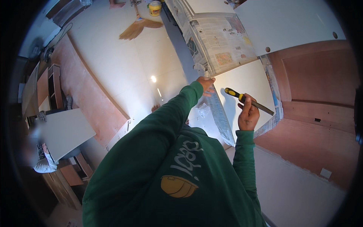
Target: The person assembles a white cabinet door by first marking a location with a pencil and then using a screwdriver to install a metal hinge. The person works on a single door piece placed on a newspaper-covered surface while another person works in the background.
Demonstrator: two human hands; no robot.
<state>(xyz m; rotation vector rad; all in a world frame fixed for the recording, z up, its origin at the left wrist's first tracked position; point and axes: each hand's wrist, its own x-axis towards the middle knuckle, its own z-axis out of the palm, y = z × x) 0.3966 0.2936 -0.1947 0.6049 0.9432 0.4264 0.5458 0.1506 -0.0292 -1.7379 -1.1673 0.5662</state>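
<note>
A white board (249, 81) lies flat on a newspaper-covered surface in front of me. My left hand (206, 85) is at its far left corner, with thumb and fingers closed at the edge. Above the board, my right hand (248, 114) is closed around a file (263, 108) where the blade meets the handle. The file's black and yellow handle points to the far left and its dark flat blade to the near right. A gap shows between the handle and its shadow on the board.
Newspaper (223, 45) covers the bench beyond the board. Another white panel (295, 22) with round holes lies far right, beside brown wooden panels (314, 140). A broom (139, 28) and yellow tub (155, 8) are on the floor. At left, another person holds a white board (68, 132).
</note>
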